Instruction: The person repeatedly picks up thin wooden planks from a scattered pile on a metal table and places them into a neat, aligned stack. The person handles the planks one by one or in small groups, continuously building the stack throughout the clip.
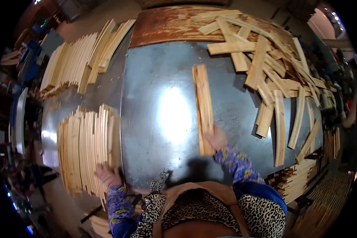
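My right hand [217, 139] grips the lower right edge of a wooden board [202, 105], which stands out lengthwise from me over the metal tabletop [146, 103]. A dark, rough streak runs along the board's left side. At the left, my left hand [108, 174] lies with fingers stretched over the near end of a row of wooden slats [83, 146]. Those slats are packed side by side on edge, pointing away from me. Whether its fingertips press on one slat cannot be made out.
A jumbled heap of loose boards [258, 63] covers the far right of the table, partly over a worn brown panel [166, 25]. Another row of slats [69, 61] stands at the far left. Below the right edge sits a stack of strips [299, 178].
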`<state>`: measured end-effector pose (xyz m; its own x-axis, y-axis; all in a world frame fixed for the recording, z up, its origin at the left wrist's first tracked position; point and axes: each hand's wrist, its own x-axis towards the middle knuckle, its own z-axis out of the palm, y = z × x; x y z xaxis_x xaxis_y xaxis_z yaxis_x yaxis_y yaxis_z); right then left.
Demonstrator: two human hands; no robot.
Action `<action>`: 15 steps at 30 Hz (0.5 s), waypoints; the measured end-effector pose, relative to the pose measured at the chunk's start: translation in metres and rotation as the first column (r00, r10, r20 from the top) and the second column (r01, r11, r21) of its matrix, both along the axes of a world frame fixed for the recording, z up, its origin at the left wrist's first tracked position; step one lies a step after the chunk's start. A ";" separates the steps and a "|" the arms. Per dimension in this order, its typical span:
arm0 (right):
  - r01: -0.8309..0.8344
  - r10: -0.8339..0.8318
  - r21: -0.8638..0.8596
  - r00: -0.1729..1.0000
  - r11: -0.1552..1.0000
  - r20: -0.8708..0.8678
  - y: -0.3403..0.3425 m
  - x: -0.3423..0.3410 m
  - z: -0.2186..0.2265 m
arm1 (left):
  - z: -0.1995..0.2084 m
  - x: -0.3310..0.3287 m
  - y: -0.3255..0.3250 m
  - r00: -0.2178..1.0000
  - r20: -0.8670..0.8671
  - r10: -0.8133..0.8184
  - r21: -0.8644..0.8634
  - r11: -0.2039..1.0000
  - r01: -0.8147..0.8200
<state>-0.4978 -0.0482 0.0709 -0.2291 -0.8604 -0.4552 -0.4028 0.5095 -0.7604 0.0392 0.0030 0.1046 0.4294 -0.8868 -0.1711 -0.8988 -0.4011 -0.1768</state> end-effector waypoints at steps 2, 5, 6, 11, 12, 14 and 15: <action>0.055 -0.055 -0.002 0.998 0.999 -0.042 0.051 0.026 -0.005 | -0.008 0.031 0.001 0.995 0.032 -0.093 -0.070 0.993 0.095; 0.165 -0.156 -0.087 0.982 0.982 0.105 0.094 0.057 -0.008 | -0.016 0.050 -0.001 0.994 -0.021 -0.109 0.012 0.994 0.110; 0.215 -0.183 -0.124 0.956 0.969 0.230 0.094 0.063 -0.005 | -0.017 0.050 -0.003 0.990 -0.089 -0.112 0.026 0.993 0.115; 0.151 -0.137 -0.259 0.988 0.954 0.070 -0.044 0.038 0.055 | 0.000 0.030 -0.011 0.996 -0.071 -0.053 0.083 0.995 0.059; 0.107 -0.083 -0.330 0.993 0.938 0.084 -0.093 0.020 0.073 | 0.006 0.028 -0.011 0.996 -0.071 -0.048 0.099 0.994 0.055; 0.347 -0.224 -0.515 0.931 0.784 0.288 -0.181 -0.011 0.099 | 0.014 0.027 -0.010 0.998 -0.059 -0.029 0.108 0.993 0.035; 0.184 -0.010 -0.429 0.926 0.884 0.376 -0.212 -0.047 0.116 | 0.016 0.027 -0.010 0.998 -0.056 -0.025 0.111 0.993 0.032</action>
<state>-0.5448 -0.2597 0.1869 -0.2209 -0.9711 -0.0908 -0.0297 0.0997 -0.9946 0.0662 -0.0067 0.1203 0.3915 -0.8726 -0.2919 -0.9191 -0.3557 -0.1692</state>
